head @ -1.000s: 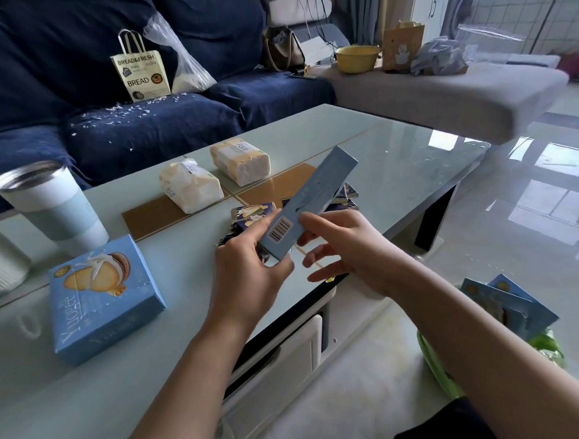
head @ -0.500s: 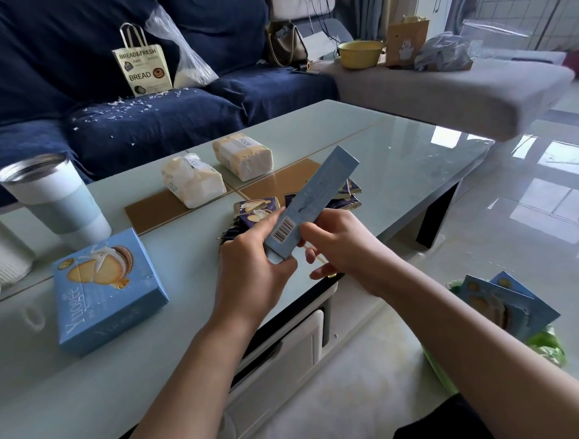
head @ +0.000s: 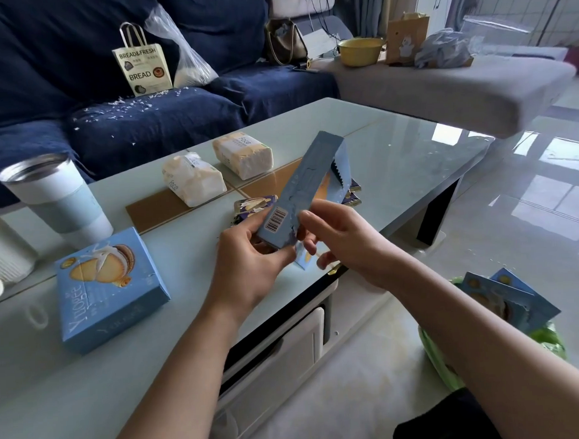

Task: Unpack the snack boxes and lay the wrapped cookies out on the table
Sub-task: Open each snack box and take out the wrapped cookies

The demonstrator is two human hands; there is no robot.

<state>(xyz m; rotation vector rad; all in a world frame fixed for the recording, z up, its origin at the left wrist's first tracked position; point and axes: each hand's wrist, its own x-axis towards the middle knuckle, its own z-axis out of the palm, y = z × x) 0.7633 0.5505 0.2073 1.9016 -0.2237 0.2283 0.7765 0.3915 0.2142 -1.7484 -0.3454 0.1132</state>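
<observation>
The person holds a blue snack box (head: pixel 302 199) edge-on above the near edge of the tabletop (head: pixel 395 155), its barcode end toward them and its far end raised, so the narrow side faces the camera. The left hand (head: pixel 250 257) has its fingers (head: pixel 258 225) closed around the lower end beside the barcode, steadying the box. The right hand (head: pixel 345 246) grips the same end from the other side, thumb on the edge, the other fingers curled loosely beneath. A torn, saw-toothed flap (head: pixel 340 164) hangs open along the upper right of the box, which suggests the two-handed hold is there to brace the carton while it is opened and emptied. A small blue scrap shows under the right hand; whether it is a tear strip or part of the box is hard to tell.

Just beyond the hands, dark wrapped cookies (head: pixel 252 206) already lie flat on the tabletop, so the laying out appears partly done. A second, closed snack box (head: pixel 108 290) waits flat at the left, within easy reach, near a white tumbler (head: pixel 56 199). Two paper-wrapped blocks (head: pixel 219 169) sit farther back. Flattened blue boxes (head: pixel 507 299) rest in a green bag on the floor at the right, apparently discarded empties.
</observation>
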